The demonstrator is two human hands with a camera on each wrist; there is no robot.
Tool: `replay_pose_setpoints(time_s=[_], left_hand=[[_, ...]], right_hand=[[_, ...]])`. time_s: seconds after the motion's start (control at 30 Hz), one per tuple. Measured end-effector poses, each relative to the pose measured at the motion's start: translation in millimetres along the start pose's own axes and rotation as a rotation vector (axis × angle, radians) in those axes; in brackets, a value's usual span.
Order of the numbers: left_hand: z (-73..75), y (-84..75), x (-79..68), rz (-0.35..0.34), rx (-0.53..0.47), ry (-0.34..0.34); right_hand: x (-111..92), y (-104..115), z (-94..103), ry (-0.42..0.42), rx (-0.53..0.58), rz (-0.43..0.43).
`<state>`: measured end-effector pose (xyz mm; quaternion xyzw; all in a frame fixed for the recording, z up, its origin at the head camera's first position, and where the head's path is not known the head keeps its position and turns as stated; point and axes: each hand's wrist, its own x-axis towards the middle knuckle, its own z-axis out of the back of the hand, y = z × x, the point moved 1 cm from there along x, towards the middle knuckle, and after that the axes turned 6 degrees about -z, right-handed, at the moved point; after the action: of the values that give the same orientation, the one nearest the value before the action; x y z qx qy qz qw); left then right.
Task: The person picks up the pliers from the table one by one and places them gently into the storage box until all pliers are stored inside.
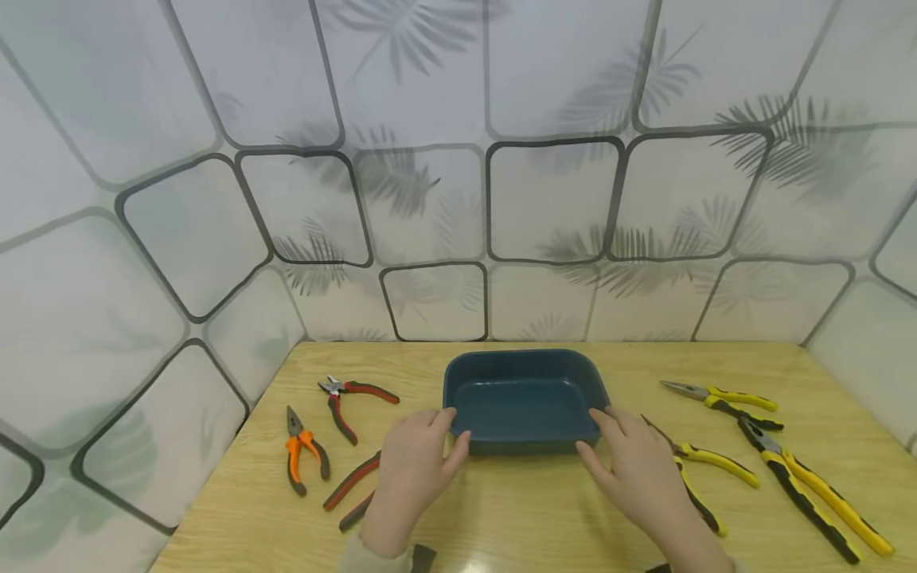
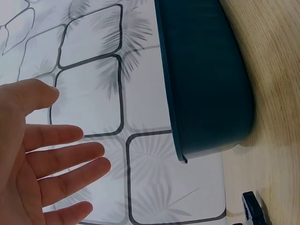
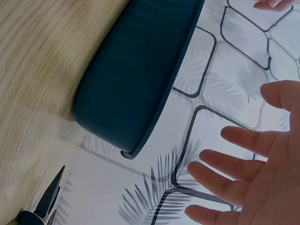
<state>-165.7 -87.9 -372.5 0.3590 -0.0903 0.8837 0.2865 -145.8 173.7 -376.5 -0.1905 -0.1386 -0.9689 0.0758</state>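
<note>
A dark blue rectangular tray with raised sides [image 1: 523, 447] rests on the wooden table. My left hand [image 1: 419, 458] is by its near left corner in the head view, and my right hand [image 1: 634, 465] by its near right corner. Both wrist views show a gap between the fingers and the tray wall. The left hand [image 2: 56, 164] has its fingers spread and fairly straight, holding nothing. Likewise the right hand [image 3: 248, 168] has extended fingers and holds nothing. Red-handled pliers [image 1: 353, 480] lie partly hidden behind the left hand; yellow-handled pliers [image 1: 716, 460] lie beside the right hand.
On the left of the table [image 1: 516, 525] lie orange-handled needle-nose pliers [image 1: 306, 450] and red-and-black diagonal cutters [image 1: 368, 390]. Needle-nose pliers [image 1: 723, 398] and long yellow-and-black pliers [image 1: 809, 485] lie on the right. A patterned wall [image 1: 552, 207] stands behind.
</note>
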Motion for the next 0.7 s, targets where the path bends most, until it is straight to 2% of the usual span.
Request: replay_pose_setpoints(time_s=[0.17,0.57,0.7], left_hand=[[-0.8,-0.7,-0.6,-0.023,-0.006,-0.01],[-1.3,1.1,-0.1,0.002,0.015,0.053],[-3.0,0.7,0.2,-0.006,0.006,0.042]], right_hand=[[-0.4,-0.1,-1.1,-0.005,-0.001,-0.002],[0.8,0.9,-0.6,0.076,0.027,-0.055],[1.2,1.9,0.2,0.084,0.029,-0.055]])
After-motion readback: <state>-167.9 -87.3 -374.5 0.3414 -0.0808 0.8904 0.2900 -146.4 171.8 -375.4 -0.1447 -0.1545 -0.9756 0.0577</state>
